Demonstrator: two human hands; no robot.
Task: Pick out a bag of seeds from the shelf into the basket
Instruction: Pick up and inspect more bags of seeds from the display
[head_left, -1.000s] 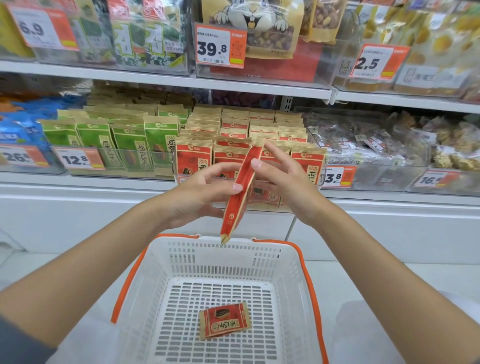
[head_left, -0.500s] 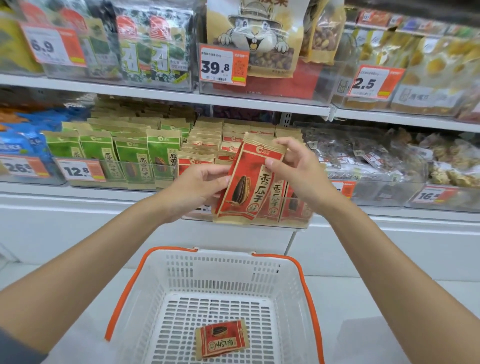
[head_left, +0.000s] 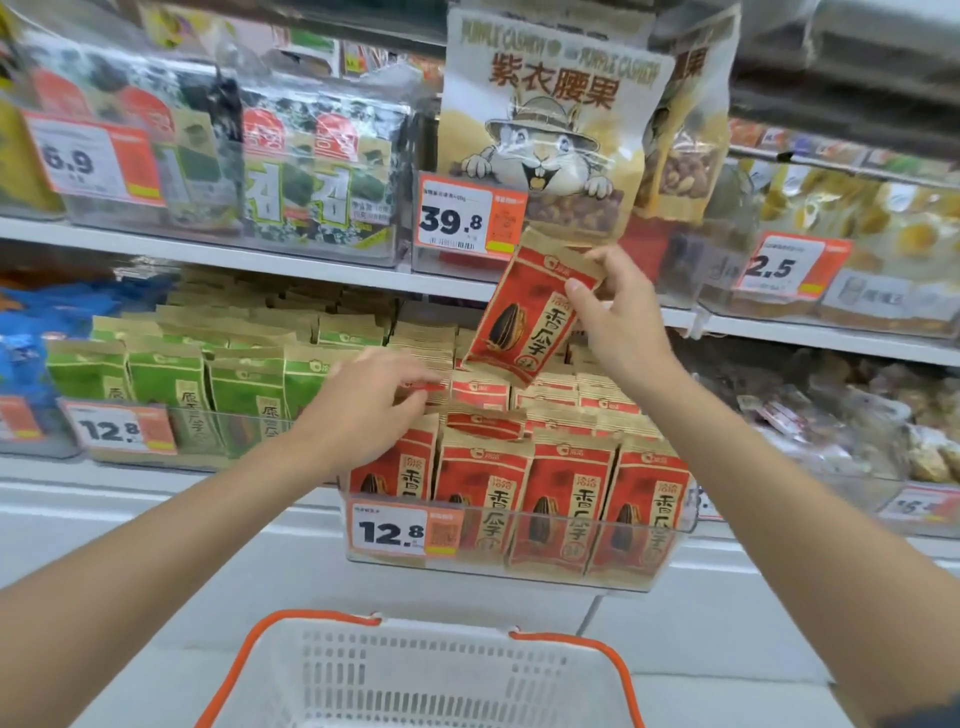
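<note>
My right hand (head_left: 618, 317) grips the top right corner of a red and tan bag of sunflower seeds (head_left: 524, 322). The bag hangs tilted in the air above the rows of the same red seed bags (head_left: 566, 499), which stand in a clear shelf tray. My left hand (head_left: 374, 400) reaches into the back rows of that tray, its fingers stretched out and touching the tops of the bags. Below, the white basket (head_left: 441, 631) with orange handles shows only its far rim and wall; its floor is out of view.
Green seed bags (head_left: 171, 379) fill the tray to the left. A white shelf board (head_left: 311, 265) runs just above the held bag, with a cashew bag (head_left: 545, 130) and seaweed packs on it. Clear trays of snacks stand to the right.
My left hand has let go of the red bag and moved to the bags in the tray. My right hand has lifted the bag up and right. The view has tilted upward.
</note>
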